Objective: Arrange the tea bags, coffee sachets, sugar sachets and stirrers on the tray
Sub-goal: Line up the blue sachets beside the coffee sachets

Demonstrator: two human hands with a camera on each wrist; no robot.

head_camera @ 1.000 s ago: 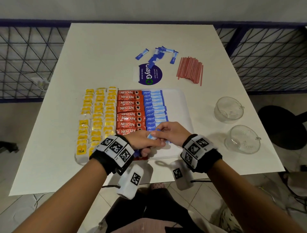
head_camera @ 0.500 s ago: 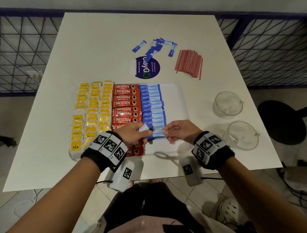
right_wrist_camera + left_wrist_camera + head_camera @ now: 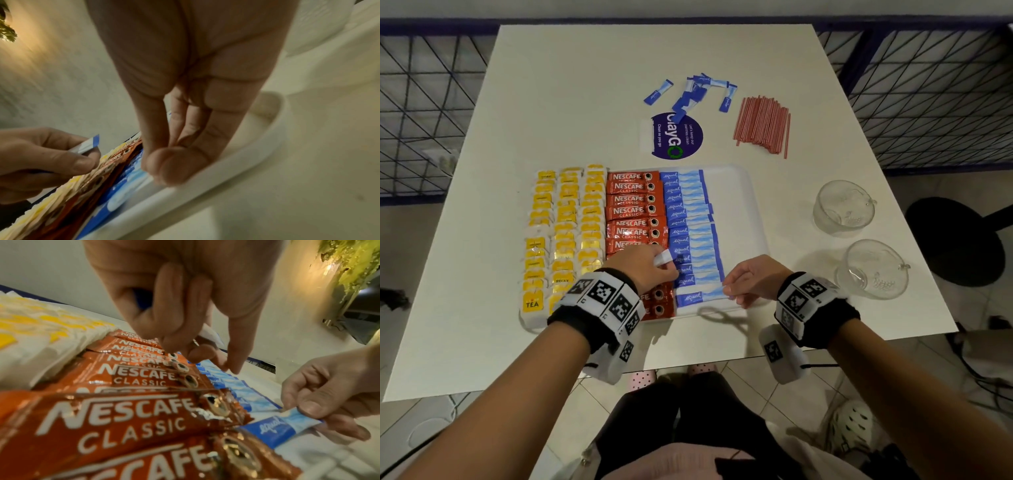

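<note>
On the white tray point(image 3: 732, 205) lie rows of yellow tea bags point(image 3: 566, 226), red coffee sachets point(image 3: 635, 205) and a column of blue sugar sachets point(image 3: 690, 219). My left hand point(image 3: 664, 270) hovers over the near coffee sachets point(image 3: 123, 415) and grips a few sugar sachets point(image 3: 662, 257), whose white end sticks out. My right hand point(image 3: 732, 291) pinches the right end of one sugar sachet point(image 3: 698, 297) at the near end of the column; the left wrist view shows this sugar sachet point(image 3: 287, 423) too. Loose sugar sachets point(image 3: 695, 92) and red stirrers point(image 3: 762, 125) lie on the table beyond the tray.
A round purple sticker point(image 3: 677, 137) is on the table behind the tray. Two glass cups point(image 3: 842, 207) point(image 3: 873, 269) stand to the right of it. The tray's right strip is bare, bounded by its raised rim point(image 3: 226, 164). Metal fencing runs along both sides of the table.
My right hand has drawn one sugar sachet out of the left hand's bundle, rightward and nearer, down to the near end of the blue column. The left hand stays over the coffee sachets.
</note>
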